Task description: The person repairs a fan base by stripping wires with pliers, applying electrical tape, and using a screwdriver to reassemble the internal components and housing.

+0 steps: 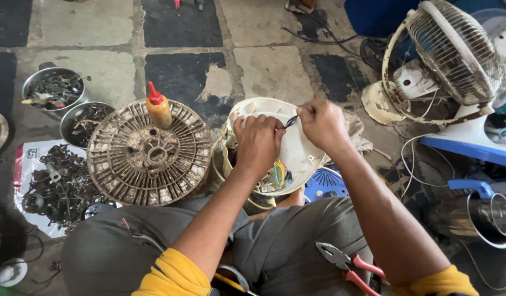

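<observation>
Checkered stone floor, dirty, cluttered. Nearest: one pair of pink-handled pliers (345, 264) on the lap. Left hand (257, 143) clamps the rim of a cream fan housing (297, 153), coloured wires inside. Right hand (320, 124) pinches what looks like a thin wire end (291, 121) just above it. Left: one dusty fan grille (149, 153), one red-capped orange squeeze bottle (158, 108) on it, two steel bowls (51, 90) of scrap. Far right: one table fan (450, 60).

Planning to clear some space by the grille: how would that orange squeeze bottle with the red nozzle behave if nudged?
The squeeze bottle would probably tip easily: it is tall, narrow and stands upright on the ribbed, uneven fan grille. It looks like light plastic, so a small push should move it. Once down, its round body would likely roll.
</observation>
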